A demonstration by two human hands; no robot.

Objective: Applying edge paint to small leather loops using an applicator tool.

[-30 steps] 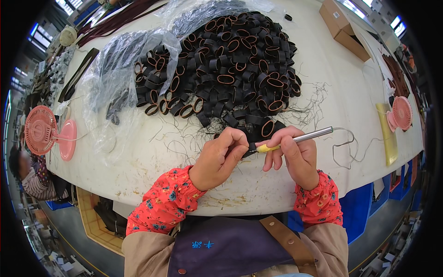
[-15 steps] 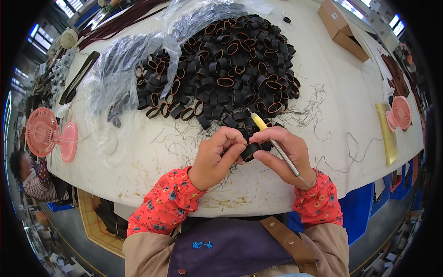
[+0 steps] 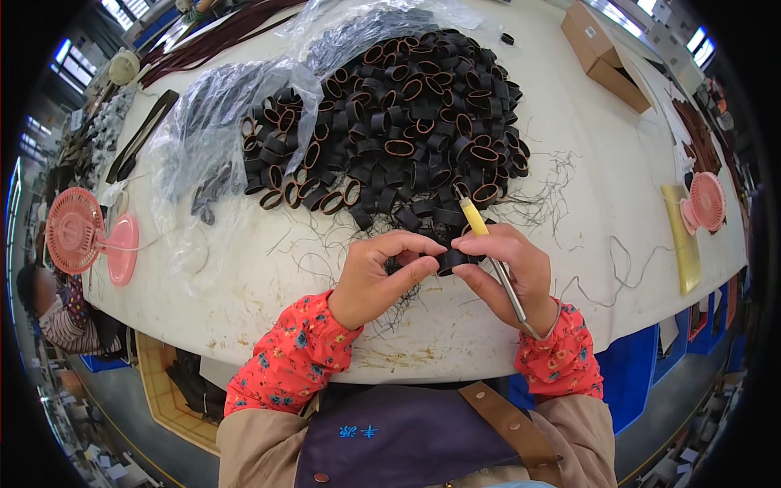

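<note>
Between the fingertips of both hands is a small black band loop (image 3: 451, 261), just in front of a big heap of similar black loops (image 3: 399, 122) with tan edges. My right hand (image 3: 525, 272) pinches the loop's right side between thumb and forefinger. Tucked in that same hand is a pen-like tool (image 3: 474, 218) with a yellow grip and metal shaft, its tip pointing at the heap. My left hand (image 3: 366, 281) is closed at the loop's left edge, thumb and forefinger touching it. Its other fingers are partly hidden.
Thread scraps (image 3: 545, 191) litter the white table (image 3: 455, 333). Clear plastic bags (image 3: 203, 122) lie at the left of the heap, with a pink fan (image 3: 75, 230) beyond. Another pink fan (image 3: 706, 201) and a cardboard box (image 3: 602, 57) are on the right. At left a person (image 3: 61, 313) sits.
The loop has shifted slightly right and up in my fingers. The left thumb and forefinger have spread a little wider, and the tool has swung to the right with my right hand.
</note>
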